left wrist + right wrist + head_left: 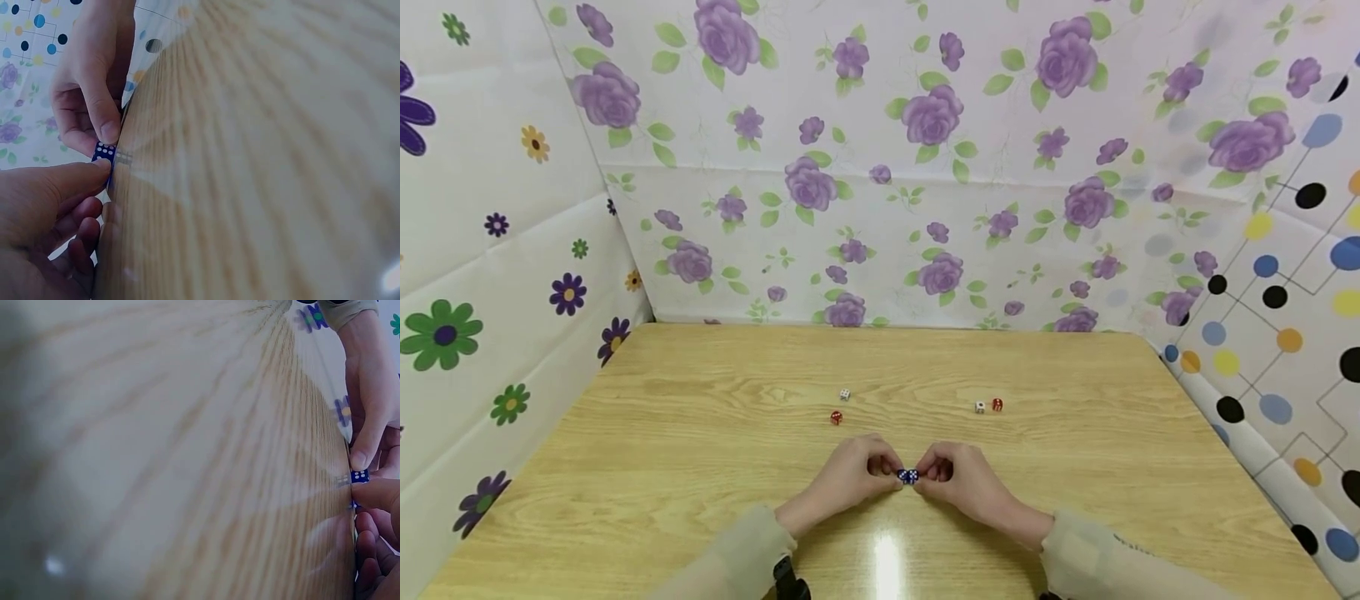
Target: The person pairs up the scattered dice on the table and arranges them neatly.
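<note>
Two blue dice with white dots sit side by side at the near middle of the table. My left hand [852, 477] pinches the left blue die [902, 475] between thumb and forefinger. The right blue die [913, 476] is pinched the same way by my right hand [964, 482]. Both wrist views show the fingertips close together at the tabletop, the thumbs covering part of the dice. In the left wrist view, white dots show on a blue face [105, 149] between the two thumbs.
Beyond my left hand lie a white die [845, 394] and a red die [837, 417], a little apart. Past my right hand, another white die [980, 407] lies close to another red die [997, 404]. Patterned cloth [880, 217] hangs around the wooden table [700, 450].
</note>
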{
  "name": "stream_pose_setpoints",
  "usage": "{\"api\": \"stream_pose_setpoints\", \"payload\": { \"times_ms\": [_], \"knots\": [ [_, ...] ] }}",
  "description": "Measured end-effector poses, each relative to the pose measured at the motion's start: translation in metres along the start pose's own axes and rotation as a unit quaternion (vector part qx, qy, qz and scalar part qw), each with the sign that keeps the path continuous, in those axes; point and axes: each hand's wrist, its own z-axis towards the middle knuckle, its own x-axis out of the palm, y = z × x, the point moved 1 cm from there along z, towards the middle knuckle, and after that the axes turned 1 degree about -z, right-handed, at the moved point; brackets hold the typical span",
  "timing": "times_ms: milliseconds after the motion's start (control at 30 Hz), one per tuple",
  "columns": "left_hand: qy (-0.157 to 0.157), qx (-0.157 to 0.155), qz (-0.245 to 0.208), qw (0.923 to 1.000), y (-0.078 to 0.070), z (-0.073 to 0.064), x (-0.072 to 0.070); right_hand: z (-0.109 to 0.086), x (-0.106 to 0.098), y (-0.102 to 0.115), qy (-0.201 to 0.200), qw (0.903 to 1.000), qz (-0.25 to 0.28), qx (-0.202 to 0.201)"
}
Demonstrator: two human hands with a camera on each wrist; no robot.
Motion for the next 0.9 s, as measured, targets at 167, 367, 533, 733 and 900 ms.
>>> {"api": "stream_pose_setpoints", "payload": {
  "times_ms": [167,367,533,733,900],
  "knots": [
    [0.002,-0.002,0.003,1.0000,-0.0018,0.0015,-0.0014,0.0010,-0.0021,0.0006,0.002,1.0000,-0.003,-0.002],
    [0.002,-0.002,0.006,1.0000,-0.0020,0.0008,-0.0011,0.0007,-0.0029,0.0016,0.009,1.0000,-0.003,0.003],
    [0.004,-0.004,0.004,1.0000,-0.0028,-0.0005,-0.0013,0.0003,-0.0019,0.0022,0.012,0.9999,0.000,0.002],
    [0.007,-0.011,0.000,0.9999,-0.0029,-0.0005,-0.0013,0.0005,-0.0013,0.0025,0.011,0.9999,0.000,-0.003],
    [0.006,-0.011,-0.002,0.9999,-0.0020,0.0003,-0.0014,0.0014,-0.0017,0.0032,0.008,0.9999,-0.002,-0.006]
  ]
}}
